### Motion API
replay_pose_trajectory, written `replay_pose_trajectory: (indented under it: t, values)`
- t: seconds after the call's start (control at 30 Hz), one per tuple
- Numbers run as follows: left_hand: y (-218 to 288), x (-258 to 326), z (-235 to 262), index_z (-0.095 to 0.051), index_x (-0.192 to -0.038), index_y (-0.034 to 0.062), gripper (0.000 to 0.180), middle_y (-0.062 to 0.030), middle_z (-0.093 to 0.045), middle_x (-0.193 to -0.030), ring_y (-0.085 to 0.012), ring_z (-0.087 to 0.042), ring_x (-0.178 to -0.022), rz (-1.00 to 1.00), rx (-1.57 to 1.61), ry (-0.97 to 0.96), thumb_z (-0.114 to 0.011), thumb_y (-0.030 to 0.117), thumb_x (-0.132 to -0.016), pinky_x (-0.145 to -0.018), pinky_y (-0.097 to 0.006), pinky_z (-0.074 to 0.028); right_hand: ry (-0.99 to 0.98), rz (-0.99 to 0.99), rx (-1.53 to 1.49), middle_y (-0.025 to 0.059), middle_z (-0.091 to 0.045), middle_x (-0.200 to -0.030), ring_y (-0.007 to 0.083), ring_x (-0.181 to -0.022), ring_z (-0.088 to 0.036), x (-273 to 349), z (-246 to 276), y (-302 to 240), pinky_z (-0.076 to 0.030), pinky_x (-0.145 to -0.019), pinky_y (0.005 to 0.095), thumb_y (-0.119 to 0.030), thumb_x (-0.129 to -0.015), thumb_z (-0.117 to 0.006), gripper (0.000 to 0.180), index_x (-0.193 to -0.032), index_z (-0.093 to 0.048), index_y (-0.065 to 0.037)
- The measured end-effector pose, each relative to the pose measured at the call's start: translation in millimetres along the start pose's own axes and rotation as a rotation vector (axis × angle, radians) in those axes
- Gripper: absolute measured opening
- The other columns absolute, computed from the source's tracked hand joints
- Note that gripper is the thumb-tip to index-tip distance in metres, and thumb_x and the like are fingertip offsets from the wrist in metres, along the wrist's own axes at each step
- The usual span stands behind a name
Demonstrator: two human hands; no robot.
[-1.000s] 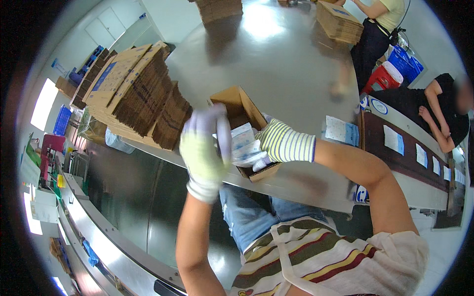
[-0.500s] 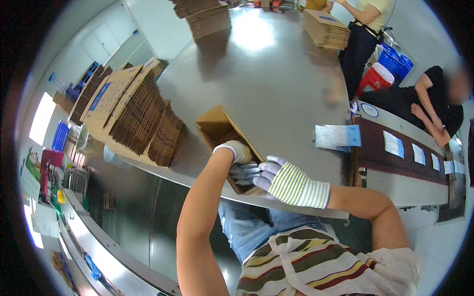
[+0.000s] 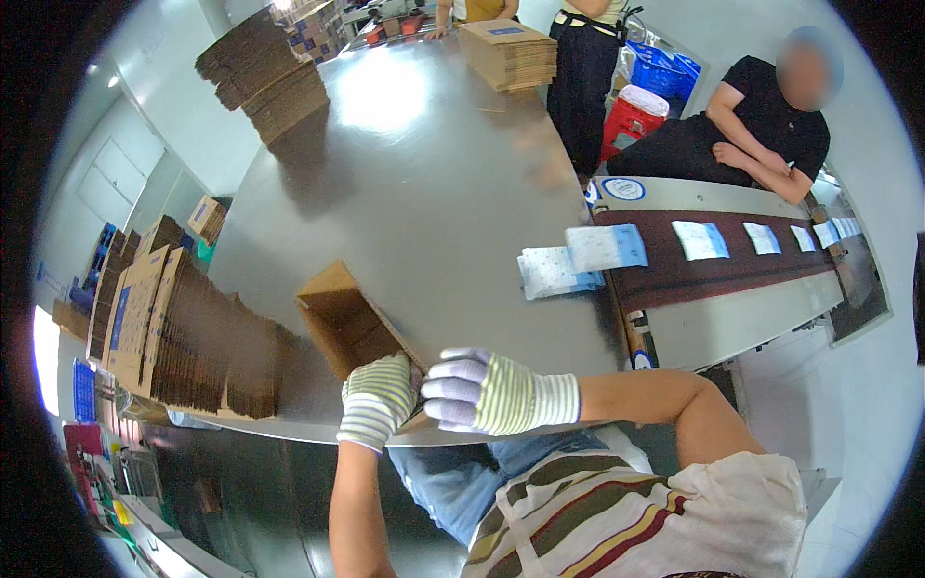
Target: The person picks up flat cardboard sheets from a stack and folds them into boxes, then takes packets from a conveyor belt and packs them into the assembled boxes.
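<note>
An open cardboard box (image 3: 332, 294) lies on the metal table near its front edge, its hollow inside partly visible. Over the box's near end is my left hand (image 3: 379, 397) in a striped glove; its fingers bend down out of sight, so what they touch is hidden. My right hand (image 3: 496, 393), gloved alike, is beside the box's right wall with its fingers stretched left and slightly apart, nothing seen in them. White and blue packets (image 3: 554, 275) lie at the table's right side, one overlapping another (image 3: 607, 248) at the conveyor's end.
A dark conveyor belt (image 3: 665, 275) on the right carries several more packets. Stacks of flattened cartons stand at left (image 3: 183, 337), far left (image 3: 275, 91) and far end (image 3: 506, 53). A person in black (image 3: 771, 125) sits beyond the conveyor; others stand behind the table (image 3: 443, 241).
The view has swung to the right. My left hand has come up from inside the box to its near end. A further packet now lies over those at the conveyor's end.
</note>
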State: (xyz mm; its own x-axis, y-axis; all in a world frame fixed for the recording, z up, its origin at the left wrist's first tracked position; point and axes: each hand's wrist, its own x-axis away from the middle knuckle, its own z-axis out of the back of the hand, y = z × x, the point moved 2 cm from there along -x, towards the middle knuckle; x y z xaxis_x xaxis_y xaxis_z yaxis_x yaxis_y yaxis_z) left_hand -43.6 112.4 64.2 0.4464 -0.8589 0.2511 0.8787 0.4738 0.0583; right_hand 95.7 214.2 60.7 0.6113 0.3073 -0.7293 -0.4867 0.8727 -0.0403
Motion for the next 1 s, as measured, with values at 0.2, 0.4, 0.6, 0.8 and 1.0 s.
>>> replay_pose_trajectory:
  t: [0.2, 0.4, 0.6, 0.8, 1.0]
  values:
    - [-4.4, 3.5, -9.7, -0.064, -0.085, 0.0041, 0.026, -0.0192, -0.065, -0.083, -0.0341, -0.063, -0.080, 0.046, -0.021, 0.080, -0.053, 0.027, -0.084, -0.072, -0.044, -0.050, -0.404, -0.388, 0.062, 0.0130, -0.061, -0.099, 0.0296, -0.098, -0.056, 63.0, 41.8, 94.1, -0.044, -0.089, 0.0435, -0.035, -0.080, -0.062, 0.037, -0.101, -0.061, -0.005]
    - [-1.1, 2.0, -8.4, -0.063, -0.085, 0.0035, 0.029, -0.0177, -0.065, -0.082, -0.0334, -0.064, -0.078, 0.026, -0.035, 0.098, -0.050, 0.029, -0.085, -0.072, -0.043, -0.050, -0.499, -0.957, 0.046, 0.0223, -0.064, -0.100, 0.0351, -0.096, -0.061, 142.3, 109.7, 234.1, -0.047, -0.086, 0.0412, -0.035, -0.085, -0.060, 0.041, -0.106, -0.059, 0.000]
    - [-2.1, 3.1, -9.4, -0.064, -0.084, 0.0039, 0.029, -0.0187, -0.065, -0.081, -0.0344, -0.063, -0.080, 0.039, -0.016, 0.097, -0.054, 0.032, -0.084, -0.072, -0.044, -0.050, -0.988, -0.994, -0.052, 0.0208, -0.062, -0.108, 0.0343, -0.103, -0.059, 140.9, 88.5, 290.7, -0.046, -0.090, 0.0397, -0.024, -0.075, -0.068, 0.048, -0.116, -0.056, -0.001]
    - [0.3, 1.3, -6.3, -0.065, -0.088, 0.0048, 0.030, -0.0188, -0.066, -0.084, -0.0350, -0.064, -0.080, 0.048, -0.007, 0.060, -0.052, 0.032, -0.084, -0.071, -0.044, -0.051, -1.403, -0.974, -0.296, 0.0163, -0.063, -0.109, 0.0298, -0.101, -0.060, 127.2, 33.9, 269.6, -0.047, -0.089, 0.0376, -0.046, -0.062, -0.078, 0.077, -0.119, -0.055, 0.001]
    - [0.6, 4.8, -4.4, -0.066, -0.084, 0.0042, 0.026, -0.0189, -0.066, -0.084, -0.0336, -0.064, -0.081, 0.055, 0.014, 0.024, -0.055, 0.027, -0.079, -0.071, -0.043, -0.051, -1.150, -0.448, 0.286, 0.0195, -0.058, -0.111, 0.0381, -0.112, -0.048, 90.3, 22.2, 148.5, -0.036, -0.096, 0.0521, -0.056, -0.063, -0.069, 0.083, -0.125, -0.048, -0.005]
